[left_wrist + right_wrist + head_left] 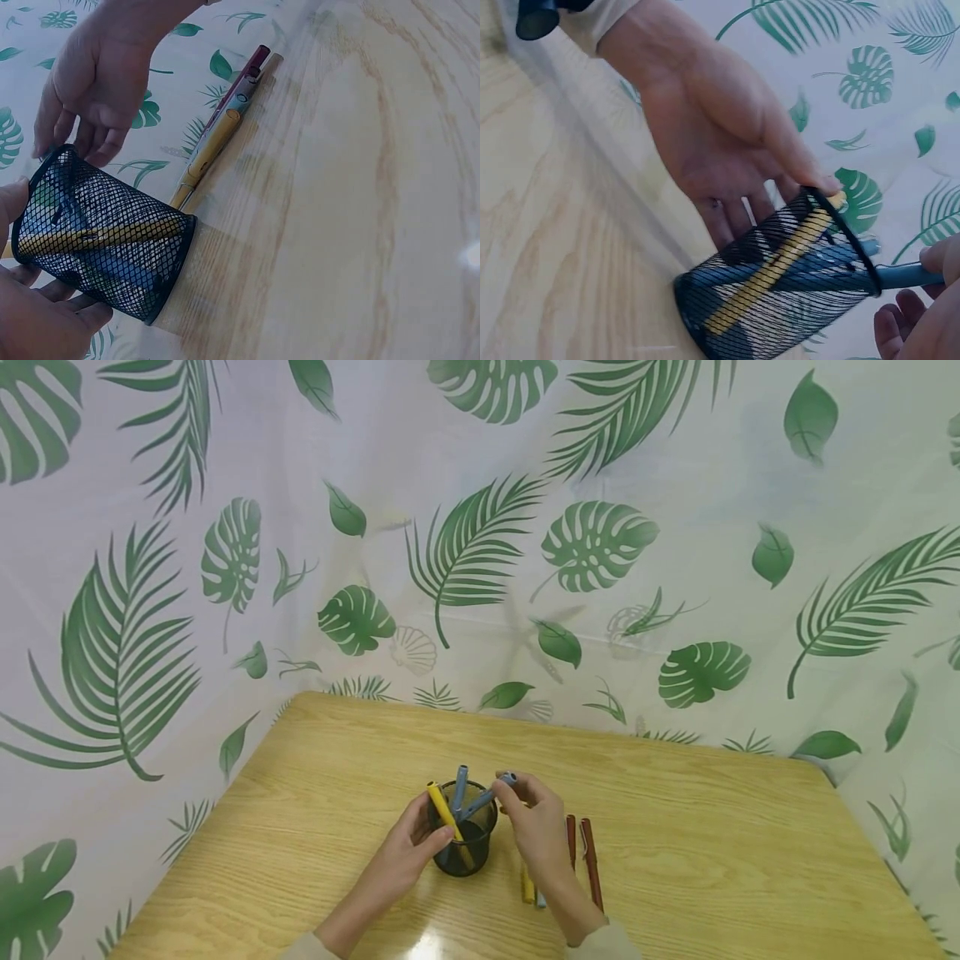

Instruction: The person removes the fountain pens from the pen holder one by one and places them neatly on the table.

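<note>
A black mesh pen cup (pixel 477 852) stands on the table, with my left hand (pixel 401 853) gripping its left side, thumb at the rim. Inside, a yellow pen (pixel 441 802) leans left and a blue pen (pixel 461 783) stands nearly upright. My right hand (pixel 542 828) pinches the top end of a second blue pen (pixel 478 804), which slants out over the cup's right rim. In the right wrist view, the lower part of this blue pen (pixel 904 275) passes into the mouth of the cup, and the yellow pen (pixel 772 274) shows through the mesh.
Right of the cup, partly behind my right forearm, lie a yellow pen (pixel 528 887), a light blue pen (pixel 541 898) and two dark red pens (pixel 590 860) side by side. A leaf-patterned cloth (pixel 480 668) hangs behind the wooden table (pixel 697 835).
</note>
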### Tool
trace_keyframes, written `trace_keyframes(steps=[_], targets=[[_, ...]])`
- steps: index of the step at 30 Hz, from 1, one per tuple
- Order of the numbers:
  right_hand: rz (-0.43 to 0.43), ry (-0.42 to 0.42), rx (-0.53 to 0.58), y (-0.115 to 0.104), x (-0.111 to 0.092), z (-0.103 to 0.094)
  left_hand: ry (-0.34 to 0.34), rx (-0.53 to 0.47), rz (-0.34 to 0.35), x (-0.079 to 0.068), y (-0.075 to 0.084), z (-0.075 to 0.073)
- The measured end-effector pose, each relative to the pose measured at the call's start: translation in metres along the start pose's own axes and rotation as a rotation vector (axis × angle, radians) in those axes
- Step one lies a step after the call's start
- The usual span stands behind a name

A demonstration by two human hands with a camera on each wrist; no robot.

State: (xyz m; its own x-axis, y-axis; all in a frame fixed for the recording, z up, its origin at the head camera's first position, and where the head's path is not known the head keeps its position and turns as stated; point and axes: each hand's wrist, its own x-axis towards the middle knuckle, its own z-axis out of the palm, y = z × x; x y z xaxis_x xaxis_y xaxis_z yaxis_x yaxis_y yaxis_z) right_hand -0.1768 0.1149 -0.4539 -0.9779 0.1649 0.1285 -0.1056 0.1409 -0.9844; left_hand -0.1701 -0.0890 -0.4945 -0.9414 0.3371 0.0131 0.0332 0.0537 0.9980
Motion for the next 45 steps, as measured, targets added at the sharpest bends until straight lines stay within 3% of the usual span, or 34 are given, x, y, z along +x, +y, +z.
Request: trace_keyframes(steps=[15,23,27,36,45], targets=[[0.026,0.010,0.191,-0.010,0.006,-0.038,0.000,0.009,-0.001,0.000,0.000,0.001],[0.133,0.004,0.442,-0.014,0.013,-0.064,0.015,0.012,0.020,0.000,0.001,0.001],[0.153,-0.009,0.517,-0.016,0.015,-0.081,0.012,0.011,0.019,-0.001,0.002,0.001],[0.167,-0.004,0.596,-0.024,0.018,-0.124,-0.002,-0.018,0.010,0.000,0.002,0.000],[0.141,-0.002,0.589,-0.021,0.017,-0.162,-0.003,-0.036,0.013,0.000,0.001,0.000]])
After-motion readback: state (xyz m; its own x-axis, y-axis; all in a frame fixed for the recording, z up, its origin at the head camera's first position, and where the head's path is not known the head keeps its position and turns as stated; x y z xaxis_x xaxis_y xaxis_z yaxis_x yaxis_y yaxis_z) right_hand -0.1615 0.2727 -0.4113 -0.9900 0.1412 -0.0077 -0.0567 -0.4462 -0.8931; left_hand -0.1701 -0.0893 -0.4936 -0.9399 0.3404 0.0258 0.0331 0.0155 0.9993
